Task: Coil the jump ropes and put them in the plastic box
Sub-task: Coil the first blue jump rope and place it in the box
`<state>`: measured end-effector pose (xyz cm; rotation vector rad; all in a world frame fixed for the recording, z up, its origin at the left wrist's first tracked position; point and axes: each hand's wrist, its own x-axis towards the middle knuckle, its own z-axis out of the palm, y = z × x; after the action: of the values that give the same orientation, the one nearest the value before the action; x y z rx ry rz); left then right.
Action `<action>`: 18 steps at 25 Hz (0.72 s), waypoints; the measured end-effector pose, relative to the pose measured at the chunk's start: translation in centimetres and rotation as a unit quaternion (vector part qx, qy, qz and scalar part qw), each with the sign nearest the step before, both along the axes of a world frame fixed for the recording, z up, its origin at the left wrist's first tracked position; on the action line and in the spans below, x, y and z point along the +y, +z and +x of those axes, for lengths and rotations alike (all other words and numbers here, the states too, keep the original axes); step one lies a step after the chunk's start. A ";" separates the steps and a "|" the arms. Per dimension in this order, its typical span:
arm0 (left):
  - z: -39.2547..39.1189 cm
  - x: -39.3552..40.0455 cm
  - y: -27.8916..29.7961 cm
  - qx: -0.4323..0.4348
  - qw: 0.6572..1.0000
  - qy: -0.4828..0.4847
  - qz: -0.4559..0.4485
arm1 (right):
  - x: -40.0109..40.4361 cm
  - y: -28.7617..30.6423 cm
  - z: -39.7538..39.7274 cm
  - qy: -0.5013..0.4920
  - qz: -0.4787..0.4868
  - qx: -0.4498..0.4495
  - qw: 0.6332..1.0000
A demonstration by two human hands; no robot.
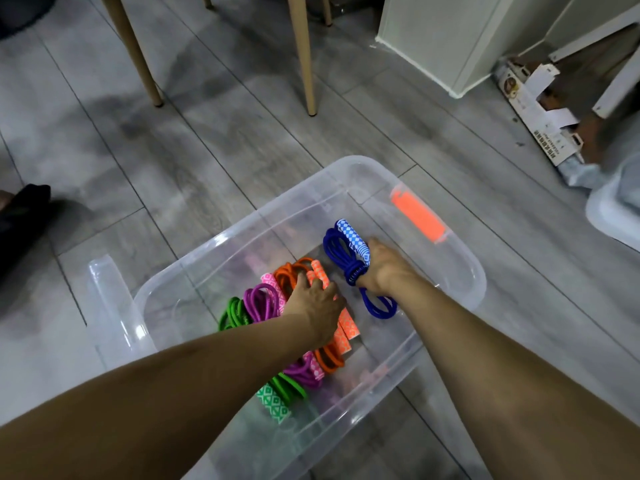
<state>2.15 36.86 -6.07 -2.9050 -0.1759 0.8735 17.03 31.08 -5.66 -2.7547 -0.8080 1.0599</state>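
Blue rope coil (pixel 341 252) clenched in right hand's (pixel 386 268) grip inside clear plastic box (pixel 464 271).

bare forearms, no sleeves, watch or rings

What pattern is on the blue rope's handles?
A blue-and-white diamond check on the blue jump rope, head view.

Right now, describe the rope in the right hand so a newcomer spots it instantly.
Find the clear box on the grey floor. Over its bare right part, the right hand grips a coiled blue rope with blue-and-white checked handles. It's the only blue one; the orange rope, purple rope and green rope lie side by side further left.
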 end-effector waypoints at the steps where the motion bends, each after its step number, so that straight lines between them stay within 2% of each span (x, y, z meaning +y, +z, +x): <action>1: 0.0 0.0 0.2 -0.003 1.000 0.004 0.001 | 0.2 -0.1 -0.1 -0.001 -0.001 0.013 1.000; 4: -0.8 1.1 0.4 -0.002 0.999 0.027 -0.028 | 0.9 -0.8 -1.0 0.044 -0.019 0.077 0.996; 6: -1.2 1.9 0.7 -0.015 0.996 0.065 -0.056 | 0.9 -1.4 -1.7 0.063 -0.065 0.092 0.992; 9: -1.0 2.5 1.3 -0.134 0.979 0.136 -0.077 | 0.2 -1.2 -2.1 0.075 -0.169 0.025 0.982; 11: -0.5 2.5 0.7 -0.204 0.969 0.110 -0.083 | 0.1 -0.2 -2.7 0.113 -0.207 -0.015 0.972; 13: 0.5 2.7 -0.1 -0.196 0.975 0.043 -0.092 | -0.2 1.3 -3.1 0.135 -0.222 -0.013 0.965; 15: 1.5 2.6 -0.9 -0.135 0.986 0.014 -0.094 | -0.6 3.2 -3.3 0.154 -0.202 -0.019 0.967; 16: 2.1 2.4 -1.4 -0.120 0.988 0.012 -0.094 | -1.2 4.5 -3.2 0.177 -0.156 -0.060 0.970; 17: 2.5 2.2 -1.6 -0.117 0.989 0.009 -0.096 | -1.9 5.7 -2.9 0.203 -0.062 -0.136 0.968; 18: 2.9 1.8 -1.9 -0.116 0.989 0.005 -0.096 | -2.8 6.6 -2.3 0.225 0.059 -0.232 0.944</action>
<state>5.04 38.69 -7.96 -3.1834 -0.1305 0.5809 14.69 28.27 0.97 -2.8132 -1.5591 0.3608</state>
